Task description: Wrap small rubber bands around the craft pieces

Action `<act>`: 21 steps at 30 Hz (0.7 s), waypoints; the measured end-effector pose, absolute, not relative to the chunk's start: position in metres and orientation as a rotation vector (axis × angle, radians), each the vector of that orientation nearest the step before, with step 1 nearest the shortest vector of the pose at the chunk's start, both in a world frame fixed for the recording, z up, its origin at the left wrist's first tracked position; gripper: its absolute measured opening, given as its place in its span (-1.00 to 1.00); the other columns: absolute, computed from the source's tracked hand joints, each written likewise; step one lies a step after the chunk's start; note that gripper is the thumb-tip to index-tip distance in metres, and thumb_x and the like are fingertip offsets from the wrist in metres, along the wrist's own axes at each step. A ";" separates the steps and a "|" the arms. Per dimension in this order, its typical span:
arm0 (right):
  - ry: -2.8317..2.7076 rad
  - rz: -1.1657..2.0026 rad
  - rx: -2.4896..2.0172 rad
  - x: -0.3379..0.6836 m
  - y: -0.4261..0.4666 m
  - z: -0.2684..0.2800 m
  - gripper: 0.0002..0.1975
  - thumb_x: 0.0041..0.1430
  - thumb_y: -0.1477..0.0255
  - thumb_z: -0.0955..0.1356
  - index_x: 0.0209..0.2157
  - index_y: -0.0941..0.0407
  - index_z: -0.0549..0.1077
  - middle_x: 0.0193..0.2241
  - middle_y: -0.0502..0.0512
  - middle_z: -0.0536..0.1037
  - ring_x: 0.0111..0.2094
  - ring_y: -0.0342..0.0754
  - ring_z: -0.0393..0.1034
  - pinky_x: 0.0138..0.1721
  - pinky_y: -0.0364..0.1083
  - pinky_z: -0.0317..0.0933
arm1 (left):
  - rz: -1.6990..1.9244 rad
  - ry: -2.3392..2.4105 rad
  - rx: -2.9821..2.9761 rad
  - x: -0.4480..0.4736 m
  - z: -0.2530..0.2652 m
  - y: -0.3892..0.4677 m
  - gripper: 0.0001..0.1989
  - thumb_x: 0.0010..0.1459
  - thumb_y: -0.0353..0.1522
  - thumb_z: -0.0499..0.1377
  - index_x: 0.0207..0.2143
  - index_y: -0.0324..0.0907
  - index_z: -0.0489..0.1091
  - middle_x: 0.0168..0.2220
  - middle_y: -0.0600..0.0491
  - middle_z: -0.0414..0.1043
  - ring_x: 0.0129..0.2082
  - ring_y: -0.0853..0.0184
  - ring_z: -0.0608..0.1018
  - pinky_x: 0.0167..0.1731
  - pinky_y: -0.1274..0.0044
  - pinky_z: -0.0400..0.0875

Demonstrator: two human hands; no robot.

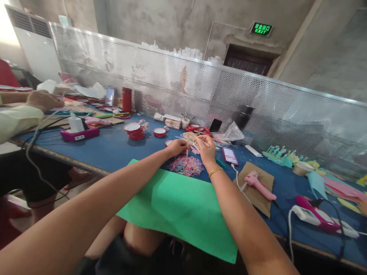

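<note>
My left hand pinches a pale, flat stick that stands upright between its fingers. Close by on the right, my right hand is raised with its fingertips together; what they hold, if anything, is too small to tell. Beneath both hands lies a tangled heap of thin colourful strands, mostly pink and blue. Behind the fingers are several pale sticks and pink pieces. A green sheet hangs over the table's front edge, across my lap.
On the blue table stand stacked red-rimmed round pieces. A pink glue gun rests on cardboard, with cords and a purple power strip at right. A perforated metal screen runs behind. At left, another person's hand works.
</note>
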State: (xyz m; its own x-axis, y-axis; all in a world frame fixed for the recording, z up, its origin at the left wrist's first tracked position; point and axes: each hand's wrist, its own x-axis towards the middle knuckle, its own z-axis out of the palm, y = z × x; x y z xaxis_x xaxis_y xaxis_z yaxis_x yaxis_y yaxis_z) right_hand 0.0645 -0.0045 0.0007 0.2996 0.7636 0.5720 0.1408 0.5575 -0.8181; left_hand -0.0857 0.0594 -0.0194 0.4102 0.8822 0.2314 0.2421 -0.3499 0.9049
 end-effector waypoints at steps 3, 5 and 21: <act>-1.249 0.527 -0.930 0.063 -0.005 -0.001 -0.78 0.03 0.21 0.38 -0.41 0.07 0.40 -0.52 -0.04 0.50 -0.43 -0.07 0.43 -0.37 -0.10 0.35 | 1.032 0.870 1.698 -0.086 -0.026 0.058 -0.81 -0.05 -0.29 0.32 -0.41 -0.21 0.45 -0.51 0.13 0.48 -0.52 0.39 0.48 -0.42 0.53 0.39; -1.258 0.535 -0.936 0.061 -0.006 -0.002 -0.78 0.04 0.20 0.38 -0.41 0.06 0.39 -0.52 -0.04 0.51 -0.42 -0.05 0.45 -0.37 -0.09 0.36 | 1.043 0.842 1.708 -0.086 -0.028 0.054 -0.80 -0.07 -0.29 0.34 -0.42 -0.22 0.45 -0.53 0.13 0.47 -0.53 0.39 0.49 -0.42 0.54 0.39; -1.266 0.511 -0.897 0.058 -0.014 -0.001 -0.78 0.03 0.27 0.39 -0.53 0.06 0.32 -0.55 -0.05 0.51 -0.46 -0.08 0.43 -0.36 -0.10 0.33 | 0.985 0.809 1.859 -0.087 -0.018 0.037 -0.70 -0.05 -0.14 0.32 -0.53 -0.19 0.40 -0.55 0.10 0.51 -0.52 0.36 0.49 -0.39 0.52 0.40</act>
